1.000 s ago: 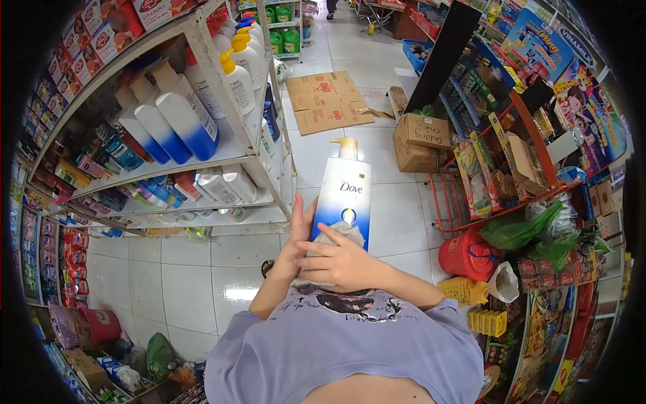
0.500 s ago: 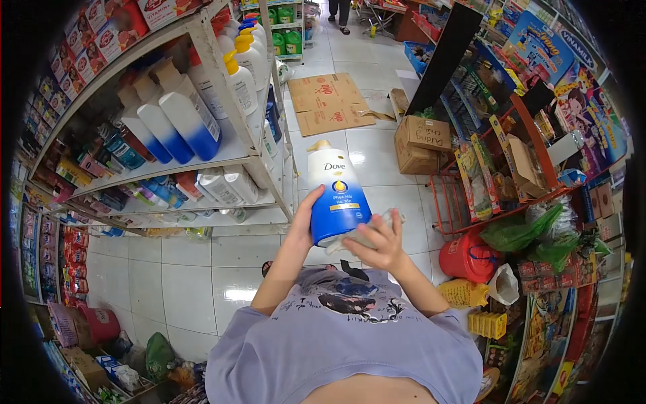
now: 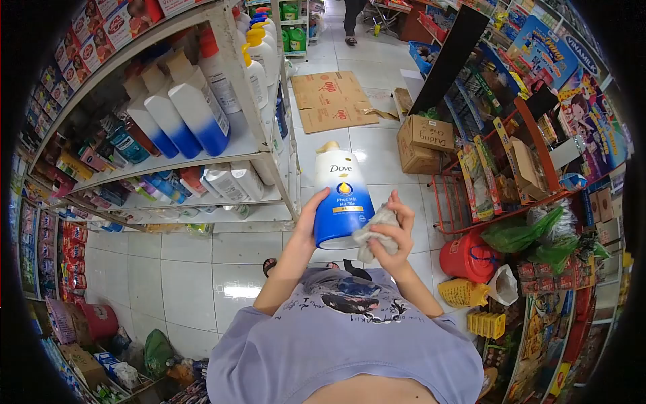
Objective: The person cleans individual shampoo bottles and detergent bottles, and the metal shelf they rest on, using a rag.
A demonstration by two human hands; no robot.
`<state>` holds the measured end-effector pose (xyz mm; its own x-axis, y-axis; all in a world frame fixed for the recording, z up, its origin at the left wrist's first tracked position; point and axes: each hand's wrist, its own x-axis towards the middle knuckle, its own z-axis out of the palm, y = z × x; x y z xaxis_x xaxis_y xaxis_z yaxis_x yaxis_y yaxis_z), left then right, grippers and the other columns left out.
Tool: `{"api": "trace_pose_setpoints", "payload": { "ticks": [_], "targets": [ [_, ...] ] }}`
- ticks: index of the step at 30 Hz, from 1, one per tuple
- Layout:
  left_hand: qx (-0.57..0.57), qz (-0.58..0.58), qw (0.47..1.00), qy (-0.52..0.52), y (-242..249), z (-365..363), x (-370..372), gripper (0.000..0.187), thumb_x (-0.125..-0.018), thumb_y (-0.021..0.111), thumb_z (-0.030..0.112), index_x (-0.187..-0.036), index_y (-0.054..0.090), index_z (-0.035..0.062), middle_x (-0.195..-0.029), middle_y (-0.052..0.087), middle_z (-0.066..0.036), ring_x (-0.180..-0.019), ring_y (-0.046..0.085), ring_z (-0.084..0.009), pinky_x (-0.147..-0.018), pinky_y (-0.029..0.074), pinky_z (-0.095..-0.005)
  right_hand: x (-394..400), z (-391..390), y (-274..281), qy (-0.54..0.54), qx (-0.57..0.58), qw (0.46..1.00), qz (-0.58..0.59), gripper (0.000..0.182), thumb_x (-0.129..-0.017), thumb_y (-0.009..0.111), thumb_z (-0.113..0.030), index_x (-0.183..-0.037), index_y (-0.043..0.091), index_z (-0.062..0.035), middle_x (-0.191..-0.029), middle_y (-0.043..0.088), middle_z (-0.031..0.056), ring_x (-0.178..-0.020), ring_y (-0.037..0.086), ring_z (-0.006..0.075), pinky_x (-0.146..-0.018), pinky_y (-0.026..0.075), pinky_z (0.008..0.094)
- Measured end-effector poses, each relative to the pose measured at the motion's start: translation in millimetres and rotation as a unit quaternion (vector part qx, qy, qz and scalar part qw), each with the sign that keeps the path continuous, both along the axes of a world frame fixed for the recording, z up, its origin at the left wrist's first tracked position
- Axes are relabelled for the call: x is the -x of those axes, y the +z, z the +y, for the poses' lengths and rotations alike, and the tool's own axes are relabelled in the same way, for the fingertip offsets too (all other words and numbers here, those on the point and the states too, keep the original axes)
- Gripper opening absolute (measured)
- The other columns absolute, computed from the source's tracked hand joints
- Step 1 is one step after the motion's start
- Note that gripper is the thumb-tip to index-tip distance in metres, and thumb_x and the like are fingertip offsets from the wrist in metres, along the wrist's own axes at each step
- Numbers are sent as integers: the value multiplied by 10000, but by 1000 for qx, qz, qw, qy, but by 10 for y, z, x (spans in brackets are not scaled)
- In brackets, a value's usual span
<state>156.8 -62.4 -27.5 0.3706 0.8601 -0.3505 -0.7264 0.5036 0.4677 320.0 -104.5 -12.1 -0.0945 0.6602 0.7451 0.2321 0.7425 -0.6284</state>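
A white-and-blue Dove pump bottle [image 3: 342, 195] is held in front of my body, its label facing up toward me and its cream pump end pointing away. My left hand [image 3: 313, 217] is wrapped around the bottle's left side. In my right hand [image 3: 397, 232] a crumpled grey-white cloth [image 3: 374, 236] is bunched, right at the bottle's lower right edge. On the shelf to the left, similar white-and-blue bottles [image 3: 200, 111] stand in a row, with yellow-topped pump bottles [image 3: 256, 79] beyond them.
A metal shelf unit [image 3: 259, 161] stands close on my left. Flattened cardboard [image 3: 333, 101] lies on the tiled floor ahead. To the right are cardboard boxes [image 3: 422, 145], a red rack [image 3: 484, 212] and a red bucket [image 3: 468, 259]. A person's legs [image 3: 352, 20] show far ahead.
My right hand with the cloth has moved from under the bottle's base to its lower right side. The bottle has shifted slightly right in view and stays in my left hand.
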Motion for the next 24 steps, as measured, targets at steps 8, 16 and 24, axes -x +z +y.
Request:
{"api": "trace_pose_setpoints", "payload": {
  "ticks": [8, 16, 24],
  "targets": [
    [4, 53, 993, -106, 91, -156, 236, 494, -711, 563, 245, -1125, 399, 30, -986, 532, -119, -866, 544, -205, -740, 458, -310, 272, 185, -109, -43, 255, 929, 266, 164, -731, 539, -69, -880, 514, -5, -1104, 425, 117, -1100, 355, 230, -930, 242, 333],
    [-27, 21, 987, -158, 138, -211, 318, 498, -707, 557, 242, -1123, 403, 15, -994, 532, -131, -877, 542, -207, -759, 447, -307, 275, 775, -105, -53, 308, 822, 475, 324, -769, 554, -227, -1020, 444, -55, -941, 499, 100, -809, 524, 190, -672, 435, 276],
    [-27, -89, 988, -126, -141, -168, 296, 420, -729, 488, 288, -995, 500, -37, -909, 574, -165, -795, 576, -240, -733, 464, -336, 334, 1020, -379, 362, 461, 611, 532, 527, -825, 293, -471, -1123, 358, -42, -1125, 439, 156, -1015, 465, 253, -875, 366, 401]
  ]
}}
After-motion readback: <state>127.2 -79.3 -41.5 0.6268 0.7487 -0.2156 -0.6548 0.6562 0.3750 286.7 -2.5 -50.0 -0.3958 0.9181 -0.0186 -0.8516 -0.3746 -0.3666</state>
